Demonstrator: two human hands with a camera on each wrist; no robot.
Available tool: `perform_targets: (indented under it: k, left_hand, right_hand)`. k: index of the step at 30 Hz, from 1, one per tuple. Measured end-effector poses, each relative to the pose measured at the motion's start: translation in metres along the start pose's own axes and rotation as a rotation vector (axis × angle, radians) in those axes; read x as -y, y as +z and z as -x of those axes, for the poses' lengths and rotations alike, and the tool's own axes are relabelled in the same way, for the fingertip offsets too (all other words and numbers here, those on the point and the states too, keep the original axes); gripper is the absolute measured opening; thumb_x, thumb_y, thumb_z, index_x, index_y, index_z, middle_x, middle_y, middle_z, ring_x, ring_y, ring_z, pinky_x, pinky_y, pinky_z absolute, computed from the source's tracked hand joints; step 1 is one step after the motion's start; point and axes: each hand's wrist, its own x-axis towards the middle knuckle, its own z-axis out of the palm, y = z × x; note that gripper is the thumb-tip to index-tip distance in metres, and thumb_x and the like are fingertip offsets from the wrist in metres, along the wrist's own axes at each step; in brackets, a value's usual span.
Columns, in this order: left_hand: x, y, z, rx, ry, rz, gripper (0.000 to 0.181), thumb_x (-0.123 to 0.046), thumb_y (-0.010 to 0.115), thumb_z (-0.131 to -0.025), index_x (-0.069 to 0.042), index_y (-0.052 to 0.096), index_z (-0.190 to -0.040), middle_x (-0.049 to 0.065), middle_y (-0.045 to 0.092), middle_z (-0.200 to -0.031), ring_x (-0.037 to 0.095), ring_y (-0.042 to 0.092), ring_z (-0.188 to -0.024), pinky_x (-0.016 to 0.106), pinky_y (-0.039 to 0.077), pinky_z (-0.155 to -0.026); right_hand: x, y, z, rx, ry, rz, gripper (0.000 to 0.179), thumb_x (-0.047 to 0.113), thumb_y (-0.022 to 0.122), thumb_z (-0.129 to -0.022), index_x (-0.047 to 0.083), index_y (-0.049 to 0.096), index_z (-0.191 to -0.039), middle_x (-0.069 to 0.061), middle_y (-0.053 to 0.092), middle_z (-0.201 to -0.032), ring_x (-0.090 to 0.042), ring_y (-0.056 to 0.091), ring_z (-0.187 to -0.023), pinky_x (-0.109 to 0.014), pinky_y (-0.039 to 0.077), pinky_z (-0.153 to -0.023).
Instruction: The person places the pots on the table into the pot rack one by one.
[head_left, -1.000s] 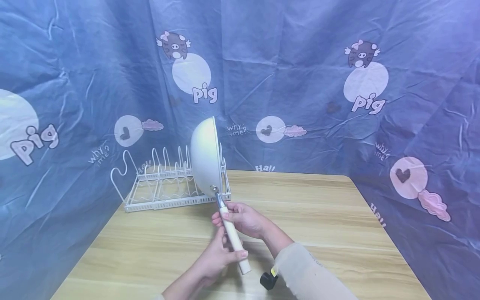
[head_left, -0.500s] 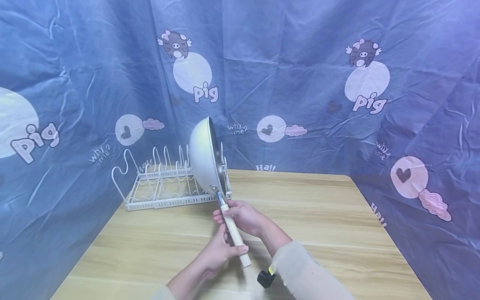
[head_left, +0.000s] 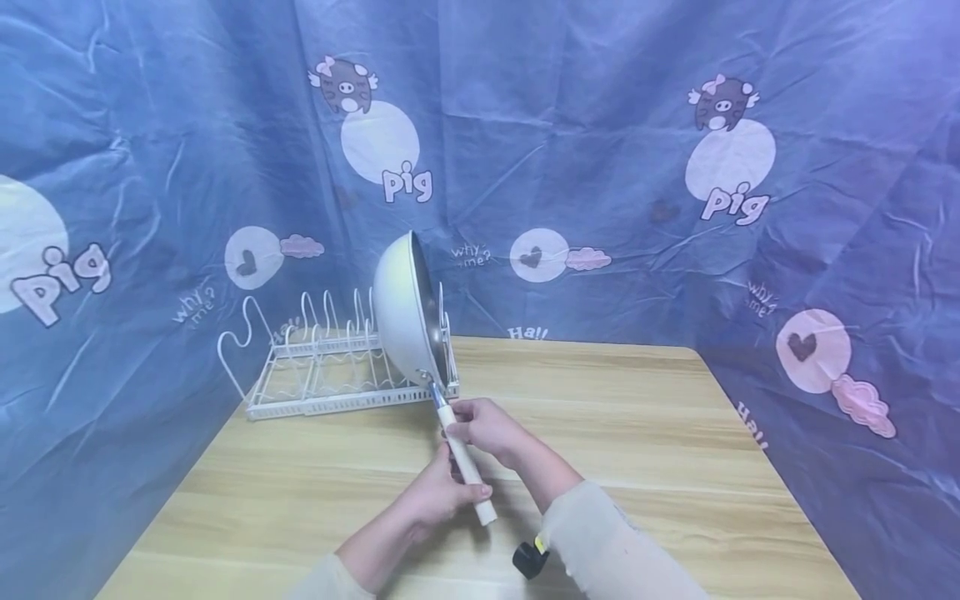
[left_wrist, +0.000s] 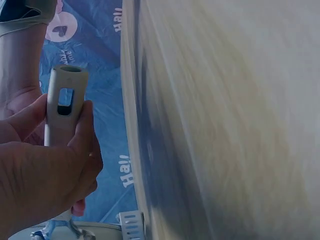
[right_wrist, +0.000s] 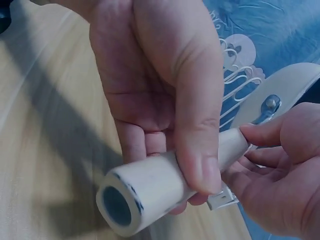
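Observation:
A white frying pan [head_left: 401, 308] stands on edge at the right end of a white wire rack [head_left: 300, 409], its dark inside facing right. Its pale handle [head_left: 462, 461] slants toward me. My left hand [head_left: 438, 493] grips the handle near its free end, thumb on top. Closer to the pan, my right hand [head_left: 486, 427] pinches the same handle. In the left wrist view the handle's hollow end with a slot [left_wrist: 65, 100] shows between my left fingers. The right wrist view has my right hand [right_wrist: 285, 170] beside the metal handle joint [right_wrist: 270, 105]. The pan's bottom edge is partly hidden among the wires.
The rack's upright wire loops [head_left: 315, 312] stand left of the pan. A small black object [head_left: 529, 559] with a yellow part sits by my right sleeve. Blue printed cloth [head_left: 600, 167] surrounds the wooden table [head_left: 600, 400].
The pan has turned slightly, so more of its dark inside shows, and its top has leaned left. The handle's end has risen a little in view. Both hands keep their hold.

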Motion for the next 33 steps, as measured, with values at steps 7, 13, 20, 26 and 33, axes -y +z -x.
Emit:
perform_targets:
  k: [7,13,20,26,33]
  left_hand:
    - [-0.007,-0.006,-0.008,0.051,-0.045,-0.080,0.093,0.000,0.066,-0.094,0.014,0.008,-0.165,0.040,0.033,-0.163,0.056,0.048,-0.144,0.069,0.042,-0.124]
    - [-0.001,-0.007,-0.014,0.042,-0.037,-0.185,0.083,0.002,0.065,-0.096,0.015,0.020,-0.164,0.042,0.039,-0.161,0.056,0.049,-0.145,0.070,0.039,-0.125]
    - [0.003,-0.005,-0.016,0.007,-0.010,-0.300,0.070,0.003,0.066,-0.095,0.015,0.035,-0.157,0.040,0.052,-0.153,0.052,0.058,-0.137,0.068,0.044,-0.121]
    - [0.003,-0.003,-0.017,0.002,-0.021,-0.306,0.067,0.002,0.066,-0.097,0.016,0.036,-0.155,0.040,0.054,-0.150,0.050,0.061,-0.132,0.067,0.048,-0.118]
    - [0.002,-0.003,-0.015,0.006,-0.009,-0.278,0.075,0.001,0.067,-0.089,0.015,0.036,-0.155,0.031,0.060,-0.145,0.038,0.065,-0.124,0.055,0.056,-0.109]
  right_hand:
    - [-0.007,0.003,-0.006,-0.014,0.020,-0.044,0.052,-0.002,0.063,-0.101,-0.014,0.052,-0.150,-0.032,0.071,-0.134,-0.035,0.075,-0.117,-0.052,0.056,-0.118]
    - [-0.018,0.006,-0.011,-0.057,0.017,0.003,0.052,0.002,0.064,-0.102,-0.013,0.052,-0.151,-0.029,0.072,-0.134,-0.037,0.072,-0.124,-0.051,0.056,-0.118]
    - [-0.026,0.008,-0.013,-0.091,0.015,0.052,0.053,0.005,0.066,-0.102,-0.009,0.054,-0.151,-0.027,0.071,-0.137,-0.040,0.070,-0.128,-0.055,0.056,-0.118]
    - [-0.029,0.007,-0.013,-0.098,0.007,0.052,0.053,0.006,0.066,-0.102,-0.008,0.054,-0.152,-0.027,0.070,-0.140,-0.040,0.070,-0.127,-0.055,0.057,-0.116]
    - [-0.025,0.009,-0.007,-0.137,-0.010,0.131,0.050,0.008,0.069,-0.102,-0.007,0.059,-0.148,-0.026,0.071,-0.139,-0.039,0.072,-0.125,-0.055,0.059,-0.113]
